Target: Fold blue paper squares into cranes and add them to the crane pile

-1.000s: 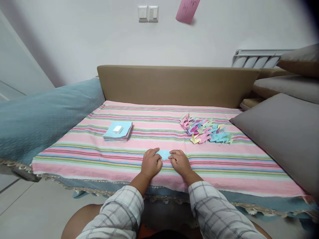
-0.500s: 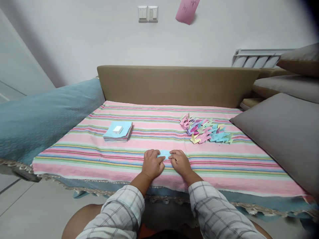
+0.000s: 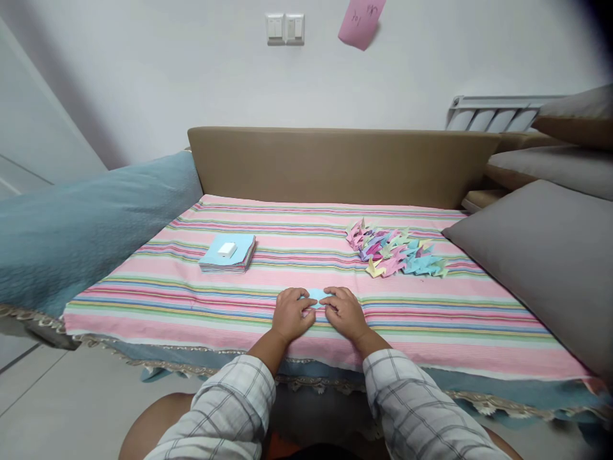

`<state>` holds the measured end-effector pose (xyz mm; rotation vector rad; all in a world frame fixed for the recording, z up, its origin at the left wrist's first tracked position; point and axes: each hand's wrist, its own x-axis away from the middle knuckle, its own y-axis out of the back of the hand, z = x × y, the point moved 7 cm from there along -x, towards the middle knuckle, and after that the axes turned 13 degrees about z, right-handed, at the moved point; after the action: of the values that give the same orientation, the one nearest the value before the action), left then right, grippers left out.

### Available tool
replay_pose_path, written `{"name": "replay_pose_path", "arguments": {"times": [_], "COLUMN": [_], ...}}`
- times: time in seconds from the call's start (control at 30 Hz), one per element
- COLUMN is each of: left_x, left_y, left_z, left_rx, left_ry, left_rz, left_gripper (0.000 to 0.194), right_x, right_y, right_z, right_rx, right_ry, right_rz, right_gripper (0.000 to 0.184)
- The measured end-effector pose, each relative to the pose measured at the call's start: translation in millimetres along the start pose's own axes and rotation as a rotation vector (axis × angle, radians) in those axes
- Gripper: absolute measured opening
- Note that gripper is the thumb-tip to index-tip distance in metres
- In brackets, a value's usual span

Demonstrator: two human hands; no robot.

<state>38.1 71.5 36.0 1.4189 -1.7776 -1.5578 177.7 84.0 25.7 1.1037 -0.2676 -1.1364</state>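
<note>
A small piece of light blue paper (image 3: 317, 294) lies on the striped cloth (image 3: 306, 255) near its front edge, between my two hands. My left hand (image 3: 292, 313) holds its left side, with bent fingers pressing down on the paper. From the other side my right hand (image 3: 345, 312) grips the right part, thumb and index finger near the middle. The fingers cover both ends of the sheet, so its full shape is hidden. Farther right lies a heap of folded paper cranes (image 3: 395, 249) in pink, blue, yellow, green and purple.
On the left, a stack of coloured paper sheets (image 3: 244, 252) carries a small white block (image 3: 227, 250). A brown backrest (image 3: 335, 166) stands behind the cloth. Grey cushions (image 3: 541, 255) lean at the right, and a blue covered armrest (image 3: 105, 217) bounds the left.
My fingertips have drawn closer together over the middle of the blue paper, the left index finger reaching further right. The cranes and the paper stack stay where they were.
</note>
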Motion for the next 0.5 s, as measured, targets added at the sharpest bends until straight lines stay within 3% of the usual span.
{"name": "replay_pose_path", "arguments": {"times": [0.3, 0.5], "left_x": [-0.8, 1.2], "left_y": [0.6, 4.7], "left_z": [2.1, 0.0], "left_rx": [-0.002, -0.030], "left_ry": [0.018, 0.037], "left_rz": [-0.020, -0.074], "left_gripper": [0.013, 0.017], "right_x": [-1.2, 1.2], "right_y": [-1.6, 3.4], "right_z": [-3.6, -1.6], "right_rx": [-0.016, -0.043], "right_ry": [-0.026, -0.034], "right_rz": [0.014, -0.017], "right_gripper": [0.025, 0.025]}}
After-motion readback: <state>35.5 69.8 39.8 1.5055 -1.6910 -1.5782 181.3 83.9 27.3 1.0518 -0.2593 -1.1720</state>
